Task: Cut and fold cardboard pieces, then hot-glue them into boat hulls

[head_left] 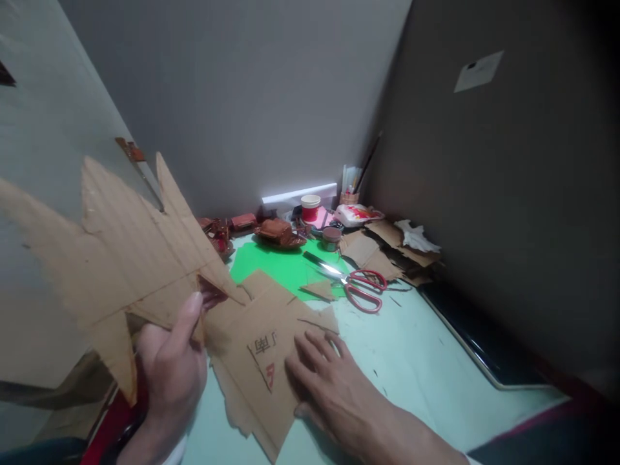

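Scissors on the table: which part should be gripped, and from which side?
Probably the red handles of the scissors, with the right hand coming from the near right. The blades point toward the far left, over the green sheet, leaving the loops on the person's side, and their open rings should offer an easy hold.

One head-worn view, close above the table (411, 355), forward and down, grey wall (266, 97) beyond.

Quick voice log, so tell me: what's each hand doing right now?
Left hand: closed, holding up the jagged cardboard piece.
Right hand: open, resting on the printed cardboard.
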